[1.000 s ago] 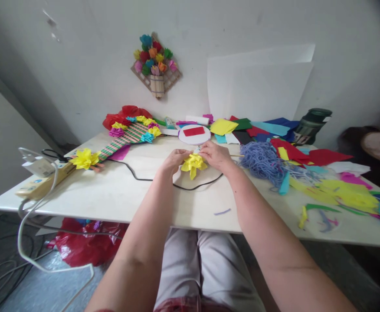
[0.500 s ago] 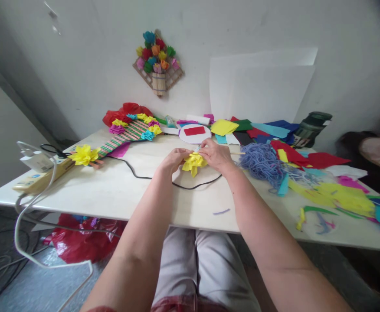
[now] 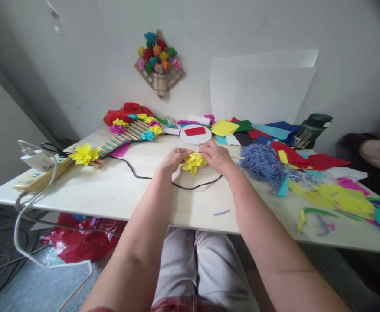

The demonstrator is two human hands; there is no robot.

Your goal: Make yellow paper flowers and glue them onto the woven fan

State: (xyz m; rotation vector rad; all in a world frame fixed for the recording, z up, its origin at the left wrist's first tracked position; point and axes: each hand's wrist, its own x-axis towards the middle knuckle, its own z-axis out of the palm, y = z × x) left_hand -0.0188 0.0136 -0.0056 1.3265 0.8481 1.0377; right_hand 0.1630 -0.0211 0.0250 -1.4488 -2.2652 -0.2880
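Between my two hands, over the middle of the table, is a yellow paper flower (image 3: 194, 163) with ruffled petals. My left hand (image 3: 176, 158) pinches its left edge, fingers closed. From the other side my right hand (image 3: 216, 156) grips the flower's upper right, its fingertips bent over the petals. A thin wooden stick (image 3: 237, 157) pokes out to the right from behind my right hand; whether it joins the flower is hidden. Just beyond the hands lies a white oval disc (image 3: 190, 139) with a red paper rectangle (image 3: 195, 131) on it. A black cord (image 3: 193, 188) curves below the flower.
A ball of blue-purple yarn (image 3: 262, 164) and coloured paper scraps (image 3: 342, 197) spread over the right side. At left are a flower-trimmed woven piece (image 3: 125, 136), another yellow flower (image 3: 85, 154) and a power strip (image 3: 43, 175). A dark bottle (image 3: 311, 131) stands at back right.
Both hands stay on the yellow flower in nearly the same place, with only slight finger movement. The stick's end sits a little lower. The whole view has shifted very slightly.
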